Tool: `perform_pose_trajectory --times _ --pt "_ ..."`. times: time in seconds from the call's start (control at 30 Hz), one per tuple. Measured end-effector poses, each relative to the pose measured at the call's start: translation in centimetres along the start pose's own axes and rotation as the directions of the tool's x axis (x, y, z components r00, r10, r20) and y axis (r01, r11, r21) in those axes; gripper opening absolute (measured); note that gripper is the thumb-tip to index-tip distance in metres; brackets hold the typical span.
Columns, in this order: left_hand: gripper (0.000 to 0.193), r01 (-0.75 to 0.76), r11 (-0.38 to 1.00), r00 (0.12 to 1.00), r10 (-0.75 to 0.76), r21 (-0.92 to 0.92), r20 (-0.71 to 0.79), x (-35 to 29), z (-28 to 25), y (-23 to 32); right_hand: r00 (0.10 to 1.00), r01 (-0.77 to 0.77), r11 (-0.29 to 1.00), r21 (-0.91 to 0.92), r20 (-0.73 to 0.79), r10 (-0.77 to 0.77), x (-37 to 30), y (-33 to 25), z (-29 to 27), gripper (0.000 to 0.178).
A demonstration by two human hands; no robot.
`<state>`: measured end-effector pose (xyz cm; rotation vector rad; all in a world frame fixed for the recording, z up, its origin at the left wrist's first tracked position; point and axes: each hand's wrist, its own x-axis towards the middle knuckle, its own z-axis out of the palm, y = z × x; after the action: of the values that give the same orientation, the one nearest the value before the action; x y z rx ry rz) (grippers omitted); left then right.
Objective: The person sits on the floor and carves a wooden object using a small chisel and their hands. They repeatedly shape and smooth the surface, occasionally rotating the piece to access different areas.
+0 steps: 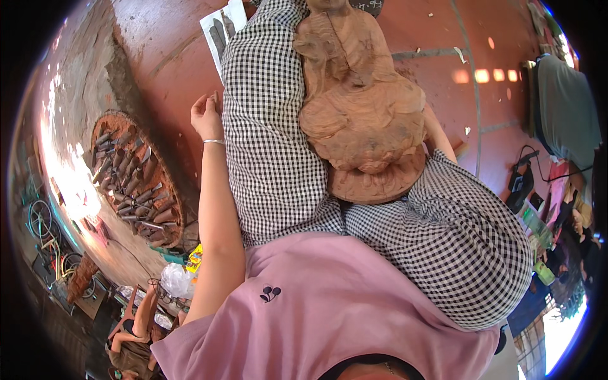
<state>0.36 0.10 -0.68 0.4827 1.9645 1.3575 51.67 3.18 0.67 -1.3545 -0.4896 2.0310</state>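
A carved wooden statue (361, 126) of a seated figure on a rounded base rests between my legs, its head cut by the upper edge of the head view. My left hand (206, 116) is beside my left thigh, apart from the statue, with a bracelet on its wrist. Its fingers are curled in; what they hold, if anything, is too small to make out. My right hand does not show. Past the cuff of my bent right leg, bare skin (438, 134) runs behind the statue.
At the left, several carving tools (130, 177) with wooden handles lie among shavings in a round hollow. White paper (221, 30) with dark blade-like shapes lies beyond my left hand. Red floor tiles (437, 38) carry scattered chips. A plastic bag (177, 280) and another person (136, 335) are lower left.
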Motion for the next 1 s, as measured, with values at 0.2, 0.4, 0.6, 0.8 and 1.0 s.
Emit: perform_pose_trajectory --times 0.2,0.4,0.6,0.8,1.0 --pt "0.027 -0.14 0.979 0.989 0.132 0.148 0.067 0.8 -0.6 -3.6 1.0 -0.011 1.0 -0.004 -0.003 0.011 -0.1 0.0 0.2 0.04" --pt "0.031 -0.351 0.912 0.927 0.371 0.213 -0.057 -0.5 1.7 1.5 0.971 0.17 0.926 -0.338 -0.101 -0.215 -1.3 -2.0 -0.5 0.035" --pt "0.026 -0.407 0.886 0.856 0.455 -0.223 0.244 -9.2 9.0 20.4 0.628 0.614 -0.132 -0.778 0.583 -0.515 -9.9 -19.0 15.3 0.048" --pt "0.028 0.186 0.92 0.46 0.228 -0.344 0.858 -15.3 17.3 23.4 0.392 0.775 -0.541 -0.327 0.92 0.004 -9.7 -23.3 21.3 0.062" --pt "0.018 0.216 0.963 0.356 0.074 -0.16 0.931 -13.6 19.1 21.9 0.253 0.714 -0.684 -0.152 0.966 0.049 -8.3 -23.4 21.7 0.041"
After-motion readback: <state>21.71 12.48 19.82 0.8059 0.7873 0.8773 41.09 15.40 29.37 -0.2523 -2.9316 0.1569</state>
